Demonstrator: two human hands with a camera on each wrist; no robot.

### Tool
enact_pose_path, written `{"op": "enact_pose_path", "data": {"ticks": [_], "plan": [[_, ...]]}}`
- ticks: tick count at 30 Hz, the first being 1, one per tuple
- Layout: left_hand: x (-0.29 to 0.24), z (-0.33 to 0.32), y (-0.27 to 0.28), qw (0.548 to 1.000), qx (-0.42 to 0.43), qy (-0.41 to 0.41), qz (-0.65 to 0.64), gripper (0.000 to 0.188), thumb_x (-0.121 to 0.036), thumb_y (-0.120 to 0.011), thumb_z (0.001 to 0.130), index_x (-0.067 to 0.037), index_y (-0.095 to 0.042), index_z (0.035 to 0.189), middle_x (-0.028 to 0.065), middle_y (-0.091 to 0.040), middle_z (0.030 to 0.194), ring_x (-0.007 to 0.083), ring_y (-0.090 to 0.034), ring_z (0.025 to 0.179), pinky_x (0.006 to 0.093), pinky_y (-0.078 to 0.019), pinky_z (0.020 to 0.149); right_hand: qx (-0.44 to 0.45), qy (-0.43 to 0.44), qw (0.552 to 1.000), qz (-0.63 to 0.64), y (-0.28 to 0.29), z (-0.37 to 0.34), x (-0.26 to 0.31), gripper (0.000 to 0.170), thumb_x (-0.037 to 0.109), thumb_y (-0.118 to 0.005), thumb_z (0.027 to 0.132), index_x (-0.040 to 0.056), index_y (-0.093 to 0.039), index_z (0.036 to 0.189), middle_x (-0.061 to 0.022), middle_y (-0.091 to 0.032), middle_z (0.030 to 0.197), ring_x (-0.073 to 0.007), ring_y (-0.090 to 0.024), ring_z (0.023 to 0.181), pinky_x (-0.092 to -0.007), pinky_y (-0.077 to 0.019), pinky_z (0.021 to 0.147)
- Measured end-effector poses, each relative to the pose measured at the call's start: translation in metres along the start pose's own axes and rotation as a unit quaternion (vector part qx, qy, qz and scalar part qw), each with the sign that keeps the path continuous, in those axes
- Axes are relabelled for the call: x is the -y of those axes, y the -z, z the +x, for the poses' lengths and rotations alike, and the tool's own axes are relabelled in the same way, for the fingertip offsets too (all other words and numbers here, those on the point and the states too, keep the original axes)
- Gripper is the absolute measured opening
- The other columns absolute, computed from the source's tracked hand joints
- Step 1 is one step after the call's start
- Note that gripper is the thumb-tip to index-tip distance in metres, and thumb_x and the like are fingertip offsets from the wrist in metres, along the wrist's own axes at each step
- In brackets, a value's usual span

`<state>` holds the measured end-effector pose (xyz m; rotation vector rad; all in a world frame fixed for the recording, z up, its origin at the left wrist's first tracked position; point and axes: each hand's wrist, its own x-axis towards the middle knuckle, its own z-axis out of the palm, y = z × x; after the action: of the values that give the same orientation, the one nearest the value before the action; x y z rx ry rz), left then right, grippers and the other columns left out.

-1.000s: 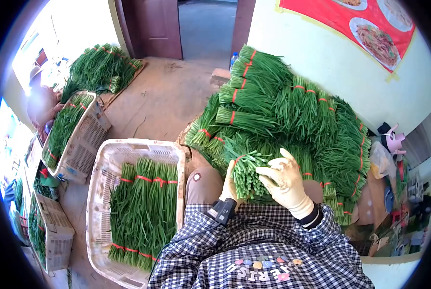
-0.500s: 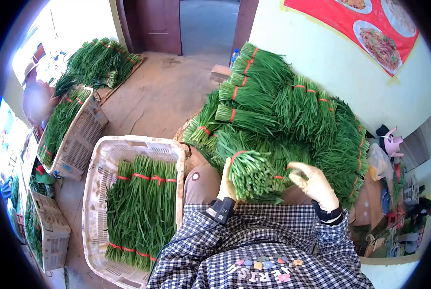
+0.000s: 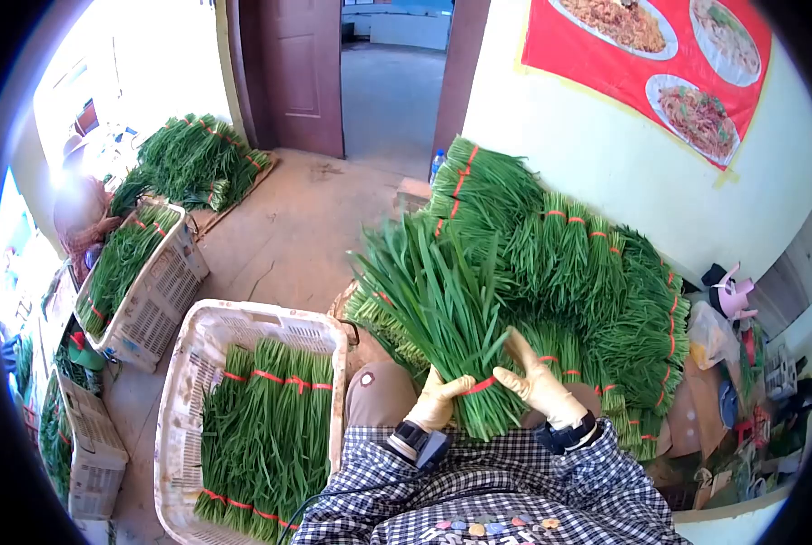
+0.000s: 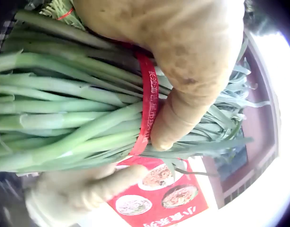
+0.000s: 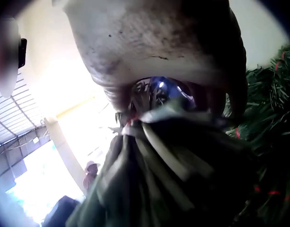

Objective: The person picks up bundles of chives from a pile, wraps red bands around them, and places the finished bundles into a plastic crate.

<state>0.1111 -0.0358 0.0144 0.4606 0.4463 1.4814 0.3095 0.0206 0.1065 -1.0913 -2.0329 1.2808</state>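
Note:
A bundle of garlic chives (image 3: 438, 291) stands tilted over the lap in the head view, leaves up and cut stems down. My gloved left hand (image 3: 438, 402) grips it near the red band (image 3: 480, 386). In the left wrist view the left thumb (image 4: 187, 80) presses across the stems beside the printed band. On the bundle's other side is my gloved right hand (image 3: 547, 392), thumb and fingers spread. Its fingers arch over the bundle in the right wrist view, where the leaves (image 5: 149, 175) are dark and blurred.
On my left stands a white plastic crate (image 3: 341, 400) holding banded bundles. A large pile of chive bundles (image 3: 597, 263) lies ahead and to the right. Another filled crate (image 3: 165, 272) and a chive pile (image 3: 193, 159) are farther left, near a person (image 3: 79, 204).
The bundle has turned from stems facing me to leaves pointing up and away. My right hand has left the stem ends, swung out right, and come back beside the bundle. The left hand keeps its hold.

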Motion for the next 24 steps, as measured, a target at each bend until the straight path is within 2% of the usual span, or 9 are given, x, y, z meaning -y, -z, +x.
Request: {"op": "enact_pose_path", "data": {"ticks": [4,6,7,9,13,14,18,22,24], "plan": [[0.009,0.002,0.003,0.994,0.028,-0.007,0.105,0.073,0.006,-0.079,0.087,-0.013,-0.046,0.150,0.0037,-0.062,0.138,0.0188,-0.061,0.125,0.0362,-0.0523,0.105,-0.088,0.076,0.989,0.089,-0.007,0.025,0.028,0.102,0.039,-0.082,0.093,0.0001,-0.020,0.165,-0.0206,-0.044,0.161,-0.0304,-0.042,0.150,-0.0442,-0.0349,0.123],[0.014,0.005,-0.002,0.982,0.061,-0.058,0.168,0.076,0.001,-0.084,0.085,-0.009,-0.045,0.149,0.0047,-0.062,0.138,0.0181,-0.060,0.125,0.0373,-0.0531,0.105,-0.035,-0.040,0.993,0.107,-0.007,0.040,0.027,0.090,0.030,-0.089,0.087,-0.0004,-0.039,0.156,-0.0199,-0.058,0.149,-0.0270,-0.054,0.138,-0.0381,-0.0444,0.113],[0.014,0.006,-0.002,0.982,0.063,-0.059,0.167,0.076,0.001,-0.084,0.085,-0.009,-0.045,0.149,0.0047,-0.062,0.138,0.0181,-0.060,0.125,0.0373,-0.0531,0.105,-0.036,-0.039,0.993,0.106,-0.011,0.042,0.026,0.090,0.030,-0.089,0.087,-0.0004,-0.039,0.156,-0.0199,-0.058,0.149,-0.0270,-0.054,0.138,-0.0381,-0.0444,0.113],[0.009,0.008,-0.005,0.958,0.002,-0.110,0.264,0.087,-0.006,-0.090,0.082,-0.008,-0.040,0.153,0.0074,-0.058,0.141,0.0194,-0.054,0.131,0.0376,-0.0476,0.110,-0.080,0.041,0.982,0.167,-0.022,0.042,0.026,0.080,0.023,-0.092,0.083,0.0000,-0.049,0.146,-0.0140,-0.066,0.136,-0.0246,-0.062,0.125,-0.0378,-0.0480,0.107],[-0.010,0.003,-0.011,0.979,-0.069,-0.016,0.189,0.046,-0.014,-0.082,0.092,-0.002,-0.066,0.133,0.0070,-0.072,0.124,0.0187,-0.067,0.108,0.0354,-0.0540,0.096,-0.131,-0.020,0.977,0.166,-0.019,0.033,0.002,0.052,0.017,-0.092,0.080,-0.0005,-0.066,0.122,-0.0083,-0.074,0.114,-0.0203,-0.070,0.104,-0.0346,-0.0548,0.094],[-0.011,0.005,-0.008,0.972,-0.046,-0.058,0.222,0.042,-0.011,-0.078,0.096,-0.003,-0.065,0.135,0.0073,-0.071,0.129,0.0188,-0.066,0.111,0.0358,-0.0530,0.099,-0.164,-0.022,0.942,0.292,-0.021,0.029,0.019,0.041,0.015,-0.091,0.081,-0.0009,-0.070,0.112,-0.0074,-0.075,0.105,-0.0182,-0.070,0.096,-0.0331,-0.0563,0.090],[0.004,0.010,0.002,0.994,-0.042,-0.019,0.097,0.039,-0.007,-0.072,0.099,-0.003,-0.064,0.137,0.0061,-0.070,0.132,0.0191,-0.063,0.120,0.0358,-0.0504,0.104,-0.161,-0.022,0.966,0.201,-0.009,0.021,0.020,0.050,0.016,-0.090,0.083,-0.0013,-0.066,0.124,-0.0094,-0.073,0.114,-0.0199,-0.068,0.105,-0.0350,-0.0563,0.096],[0.002,0.008,-0.002,0.996,-0.056,-0.015,0.066,0.035,-0.012,-0.078,0.096,-0.003,-0.069,0.129,0.0045,-0.074,0.123,0.0157,-0.066,0.110,0.0331,-0.0516,0.100,-0.175,0.001,0.969,0.175,-0.008,0.018,0.015,0.051,0.012,-0.088,0.086,-0.0022,-0.063,0.128,-0.0093,-0.072,0.121,-0.0205,-0.071,0.109,-0.0345,-0.0593,0.097],[0.001,0.008,0.000,0.993,-0.037,-0.025,0.107,0.039,-0.007,-0.072,0.099,-0.002,-0.063,0.137,0.0057,-0.069,0.132,0.0189,-0.062,0.121,0.0361,-0.0486,0.106,-0.182,-0.012,0.966,0.183,-0.008,0.015,0.020,0.051,0.010,-0.089,0.085,-0.0022,-0.064,0.127,-0.0083,-0.072,0.120,-0.0187,-0.070,0.106,-0.0325,-0.0583,0.095]]}}
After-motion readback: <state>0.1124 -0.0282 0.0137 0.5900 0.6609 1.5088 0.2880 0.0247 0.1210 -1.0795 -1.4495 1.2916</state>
